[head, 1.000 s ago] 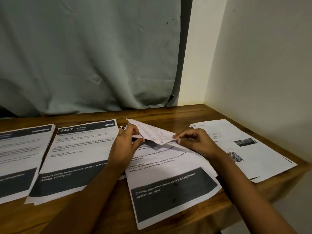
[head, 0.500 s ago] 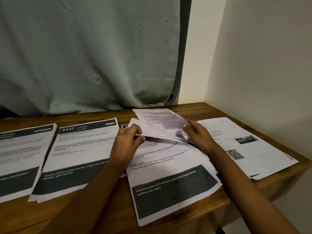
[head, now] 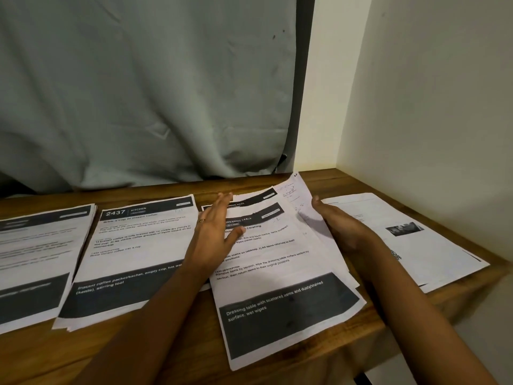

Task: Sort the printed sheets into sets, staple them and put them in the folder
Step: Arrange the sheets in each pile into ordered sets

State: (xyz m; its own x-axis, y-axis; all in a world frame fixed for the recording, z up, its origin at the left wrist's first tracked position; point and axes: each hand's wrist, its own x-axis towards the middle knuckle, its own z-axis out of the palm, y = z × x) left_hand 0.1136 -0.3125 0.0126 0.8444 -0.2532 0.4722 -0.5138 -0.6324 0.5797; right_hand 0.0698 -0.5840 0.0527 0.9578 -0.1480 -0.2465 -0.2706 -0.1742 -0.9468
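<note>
Four piles of printed sheets lie along the wooden table (head: 277, 365). The "dressing table" pile (head: 280, 276) is in the middle, slightly fanned and skewed, with its near end over the table's front edge. My left hand (head: 213, 232) rests flat on its upper left part, fingers spread. My right hand (head: 341, 226) stands on edge against the pile's right side, fingers straight, where a loose sheet (head: 299, 198) curls up. The "2437 Kitchen" pile (head: 130, 257) lies to the left. No stapler or folder is in view.
A further pile (head: 36, 259) lies at the far left, cut by the frame. A white pile with a photo and QR code (head: 402, 237) lies at the right near the wall. A grey curtain (head: 144, 87) hangs behind the table; a cream wall (head: 433, 112) closes the right side.
The sheet that both hands held lifted has been laid back on the middle pile. My left hand has let go and flattened; my right hand has moved to the pile's right edge.
</note>
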